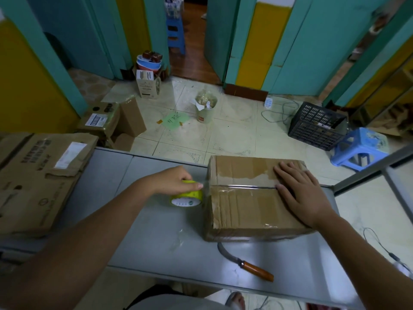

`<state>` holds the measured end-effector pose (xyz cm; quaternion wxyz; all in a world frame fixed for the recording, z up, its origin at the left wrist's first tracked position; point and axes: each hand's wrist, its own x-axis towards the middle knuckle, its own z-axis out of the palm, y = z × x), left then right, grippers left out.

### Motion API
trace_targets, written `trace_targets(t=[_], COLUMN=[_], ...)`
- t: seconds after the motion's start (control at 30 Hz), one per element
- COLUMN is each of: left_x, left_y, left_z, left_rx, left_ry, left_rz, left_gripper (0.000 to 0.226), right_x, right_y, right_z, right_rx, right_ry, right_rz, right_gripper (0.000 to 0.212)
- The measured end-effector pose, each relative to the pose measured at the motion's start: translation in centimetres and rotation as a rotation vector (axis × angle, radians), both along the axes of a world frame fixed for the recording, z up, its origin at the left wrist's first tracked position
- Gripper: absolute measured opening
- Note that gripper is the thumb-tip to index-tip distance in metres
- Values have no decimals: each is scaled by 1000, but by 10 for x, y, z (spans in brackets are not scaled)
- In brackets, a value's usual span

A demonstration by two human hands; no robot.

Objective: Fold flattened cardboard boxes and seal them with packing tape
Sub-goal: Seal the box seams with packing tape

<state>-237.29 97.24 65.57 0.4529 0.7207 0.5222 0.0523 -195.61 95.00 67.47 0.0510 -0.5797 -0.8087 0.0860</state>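
Note:
A folded brown cardboard box (pixel 243 204) stands on the grey table (pixel 156 238), flaps closed on top. Clear tape runs along the left part of its centre seam. My left hand (pixel 176 180) grips a yellow-green roll of packing tape (pixel 186 198) just left of the box, with the tape stretched to the box's left edge. My right hand (pixel 301 191) lies flat with straight fingers on the right side of the top flaps, pressing them down over the seam.
A knife with a wooden handle (pixel 248 262) lies on the table in front of the box. Flattened cardboard boxes (pixel 38 175) are stacked at the table's left end. On the floor beyond are cartons, a bin, a black crate (pixel 317 126) and a blue stool (pixel 359 146).

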Motion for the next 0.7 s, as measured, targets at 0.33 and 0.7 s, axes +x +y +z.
trace_targets(t=[0.33, 0.7], left_x=[33, 65], left_y=[-60, -83], left_z=[0, 11], left_rx=[-70, -35], left_ry=[-158, -392], left_rz=[168, 175], left_gripper=[29, 70], right_x=[27, 22], right_y=[41, 10], right_z=[11, 9], right_rx=[28, 295], right_ry=[-12, 9], right_rz=[202, 32], right_gripper=[57, 46])
